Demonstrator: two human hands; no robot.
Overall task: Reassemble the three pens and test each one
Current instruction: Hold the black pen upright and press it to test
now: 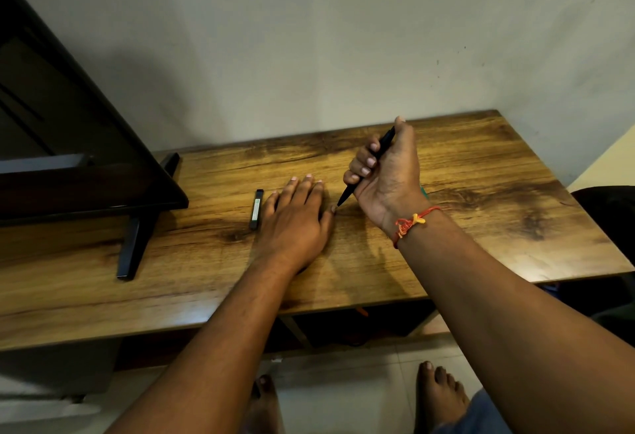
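Pen point(385, 141) is being clenched in the right grip point(388, 172), fingers curled round the barrel, tip being aimed down right at the left thumb. Looks like it's being tested, though contact can't be made out. Left grip point(295, 217) is being rested flat and relaxed on the tabletop point(481, 193), with a short black piece point(256, 208) just beside it. Pen's probably light, stiff and a bit slick, so it's better pinched nearer the tip.

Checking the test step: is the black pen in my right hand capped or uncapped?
Uncapped: the slim black pen in the right hand shows a bare tapered tip near the left hand.
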